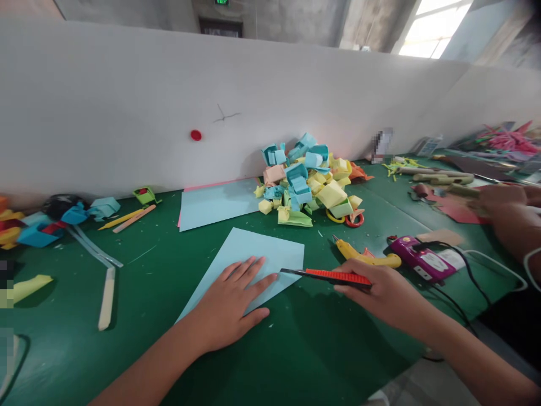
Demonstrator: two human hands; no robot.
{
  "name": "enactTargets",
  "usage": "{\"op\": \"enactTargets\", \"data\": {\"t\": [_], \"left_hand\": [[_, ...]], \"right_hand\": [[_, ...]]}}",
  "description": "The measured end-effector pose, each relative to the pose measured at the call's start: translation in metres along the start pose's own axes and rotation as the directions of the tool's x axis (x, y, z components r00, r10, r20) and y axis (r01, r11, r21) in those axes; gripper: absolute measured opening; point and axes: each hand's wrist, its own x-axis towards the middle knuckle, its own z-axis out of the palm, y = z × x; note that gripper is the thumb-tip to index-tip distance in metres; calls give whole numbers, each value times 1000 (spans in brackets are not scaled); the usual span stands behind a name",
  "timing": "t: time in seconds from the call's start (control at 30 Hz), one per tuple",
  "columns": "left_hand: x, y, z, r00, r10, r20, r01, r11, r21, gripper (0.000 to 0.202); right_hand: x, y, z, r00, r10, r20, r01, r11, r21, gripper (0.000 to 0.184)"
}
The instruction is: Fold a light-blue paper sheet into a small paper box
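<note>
My left hand [230,304] lies flat with fingers spread on a light blue paper sheet [257,254] on the green table [139,293]. My right hand [382,290] grips a red and black utility knife [327,276], whose tip touches the sheet's right edge beside my left fingertips. A second light blue sheet [215,206] lies farther back over a pink one.
A pile of folded blue, yellow and pink paper pieces [306,183] sits at the white wall. A yellow glue gun [366,256], a purple glue gun [418,259], red scissors [353,220] and sticks [107,290] lie around. Another person's hands [507,208] work at right.
</note>
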Motion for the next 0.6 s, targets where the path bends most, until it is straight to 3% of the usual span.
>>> {"op": "enactTargets", "data": {"t": [0.6], "left_hand": [[1, -1, 1, 1000, 6, -13, -6, 1000, 9, 61]], "right_hand": [[-4, 5, -4, 998, 59, 16, -59, 998, 2, 26]]}}
